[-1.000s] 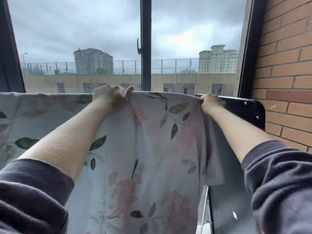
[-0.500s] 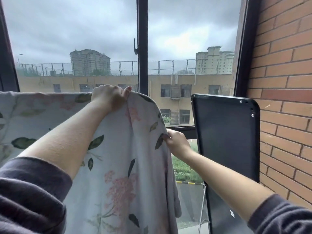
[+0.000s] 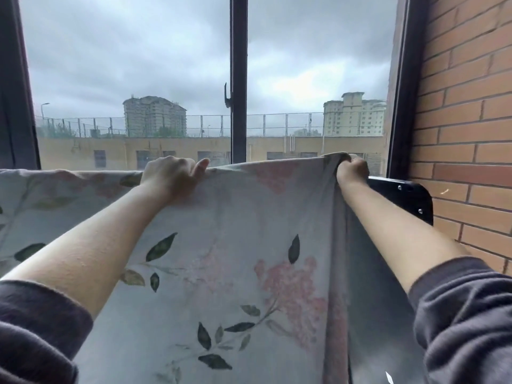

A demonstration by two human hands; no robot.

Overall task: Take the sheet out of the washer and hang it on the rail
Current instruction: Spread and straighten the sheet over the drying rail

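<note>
A pale floral sheet (image 3: 235, 259) with pink flowers and dark leaves hangs spread across the lower view, its top edge level in front of the window. My left hand (image 3: 173, 174) grips the top edge near the middle, fingers curled over the fabric. My right hand (image 3: 352, 169) grips the sheet's upper right corner, held up at the same height. The rail itself is hidden behind the fabric. No washer is in sight.
A black panel (image 3: 401, 195) stands on edge behind the sheet at the right, against a red brick wall (image 3: 465, 120). A large window with a dark centre frame (image 3: 238, 79) and a handle faces buildings outside.
My right hand dropped down the sheet's right edge, took hold, and has now lifted that corner back up to the right, spreading the sheet across the black panel again. My left hand stayed put.
</note>
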